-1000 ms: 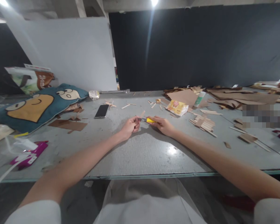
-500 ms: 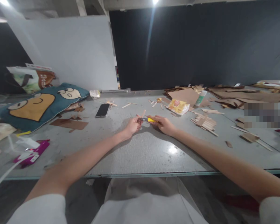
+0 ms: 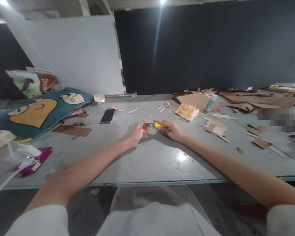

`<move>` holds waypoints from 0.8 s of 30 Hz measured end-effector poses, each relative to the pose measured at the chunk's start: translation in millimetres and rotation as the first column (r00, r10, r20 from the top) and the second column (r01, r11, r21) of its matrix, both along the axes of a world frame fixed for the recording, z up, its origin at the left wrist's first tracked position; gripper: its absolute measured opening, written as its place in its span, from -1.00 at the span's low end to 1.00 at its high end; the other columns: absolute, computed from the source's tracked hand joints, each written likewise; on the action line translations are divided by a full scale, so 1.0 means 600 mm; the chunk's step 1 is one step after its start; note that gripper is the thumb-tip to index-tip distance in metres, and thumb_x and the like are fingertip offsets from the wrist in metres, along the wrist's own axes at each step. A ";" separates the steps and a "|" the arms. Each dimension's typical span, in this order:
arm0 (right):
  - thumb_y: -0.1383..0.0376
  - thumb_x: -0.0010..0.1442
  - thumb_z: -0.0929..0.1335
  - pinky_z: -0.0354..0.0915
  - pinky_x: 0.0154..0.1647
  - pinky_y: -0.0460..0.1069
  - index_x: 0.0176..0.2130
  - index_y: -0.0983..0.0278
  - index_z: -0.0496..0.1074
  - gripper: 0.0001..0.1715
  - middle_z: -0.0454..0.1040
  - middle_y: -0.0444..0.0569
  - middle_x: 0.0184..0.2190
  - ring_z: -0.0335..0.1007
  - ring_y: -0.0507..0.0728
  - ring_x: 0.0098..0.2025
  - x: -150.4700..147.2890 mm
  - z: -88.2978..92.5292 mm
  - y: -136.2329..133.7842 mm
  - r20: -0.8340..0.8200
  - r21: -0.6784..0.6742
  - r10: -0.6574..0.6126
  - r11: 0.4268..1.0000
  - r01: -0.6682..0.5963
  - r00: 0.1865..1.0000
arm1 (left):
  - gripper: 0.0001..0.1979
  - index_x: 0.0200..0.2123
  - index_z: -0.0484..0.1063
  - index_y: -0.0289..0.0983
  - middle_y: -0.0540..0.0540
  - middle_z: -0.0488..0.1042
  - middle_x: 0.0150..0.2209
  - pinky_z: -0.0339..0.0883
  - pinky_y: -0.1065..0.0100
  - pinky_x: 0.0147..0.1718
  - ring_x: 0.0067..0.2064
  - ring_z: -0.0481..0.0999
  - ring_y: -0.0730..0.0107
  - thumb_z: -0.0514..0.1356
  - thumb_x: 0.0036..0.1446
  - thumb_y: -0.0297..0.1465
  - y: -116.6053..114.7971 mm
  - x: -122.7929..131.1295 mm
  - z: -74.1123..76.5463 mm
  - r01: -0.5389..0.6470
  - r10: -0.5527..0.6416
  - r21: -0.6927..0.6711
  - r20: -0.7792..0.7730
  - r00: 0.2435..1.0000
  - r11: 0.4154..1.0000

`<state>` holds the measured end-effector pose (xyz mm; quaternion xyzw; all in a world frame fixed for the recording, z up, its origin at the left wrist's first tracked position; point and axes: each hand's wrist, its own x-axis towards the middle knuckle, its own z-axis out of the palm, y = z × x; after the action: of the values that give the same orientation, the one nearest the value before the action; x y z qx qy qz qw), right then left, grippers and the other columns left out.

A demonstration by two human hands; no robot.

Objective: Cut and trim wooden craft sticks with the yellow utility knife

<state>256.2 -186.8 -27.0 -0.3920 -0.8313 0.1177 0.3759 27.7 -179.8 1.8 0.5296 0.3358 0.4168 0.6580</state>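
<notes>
My right hand (image 3: 171, 129) is closed round a yellow-handled cutter (image 3: 158, 125), whose grey blade end points left. My left hand (image 3: 139, 131) pinches a thin wooden stick (image 3: 149, 118) that slants up and away from the fingers. The cutter's tip meets the stick by the left fingertips; the exact contact is too small to make out. Both hands are low over the middle of the grey table (image 3: 142, 160).
A phone (image 3: 107, 116) lies left of the hands, and a blue cushion (image 3: 46, 109) beyond it. To the right are a yellow packet (image 3: 187, 111), a glue stick (image 3: 211, 102), a bundle of wooden sticks (image 3: 214, 127) and brown cardboard (image 3: 255, 99). A purple power strip (image 3: 33, 162) sits front left.
The whole view has shifted very slightly. Both hands keep nearly the same pose, with the cutter and stick still together between them.
</notes>
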 end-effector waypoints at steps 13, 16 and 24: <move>0.19 0.47 0.24 0.38 -0.15 0.06 0.33 0.21 0.49 -0.45 0.52 -0.01 -0.26 0.41 0.17 -0.29 0.039 -0.008 0.018 -0.124 0.084 -0.146 0.984 0.157 0.981 | -0.70 -0.48 0.25 -0.23 0.19 0.02 -0.66 -0.17 0.51 -0.63 -0.68 -0.06 0.62 0.19 0.33 -0.40 0.007 -0.007 -0.009 -0.072 0.067 0.071 0.066 0.996 0.995; 0.23 0.49 0.22 0.39 -0.10 0.07 0.34 0.16 0.47 -0.46 0.52 0.02 -0.20 0.42 0.17 -0.26 0.022 -0.004 0.003 -0.061 0.107 0.001 0.994 0.006 0.998 | -0.72 -0.43 0.28 -0.23 0.20 0.01 -0.65 -0.20 0.50 -0.64 -0.68 -0.09 0.61 0.18 0.38 -0.38 0.017 -0.007 -0.009 -0.107 0.105 0.035 0.052 0.993 0.994; 0.26 0.51 0.22 0.36 -0.02 0.10 0.36 0.14 0.45 -0.47 0.51 0.05 -0.19 0.42 0.19 -0.19 0.007 0.000 -0.005 0.018 0.107 0.029 0.994 -0.031 0.999 | -0.84 -0.37 0.37 -0.25 0.20 0.02 -0.64 -0.19 0.53 -0.64 -0.66 -0.09 0.60 0.19 0.31 -0.47 0.013 -0.006 -0.012 -0.024 0.022 0.059 0.038 0.999 0.998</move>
<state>260.3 -189.7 -27.1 -0.3599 -0.8452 0.0755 0.3877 23.8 -172.0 -5.4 0.5372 0.3167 0.4440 0.6434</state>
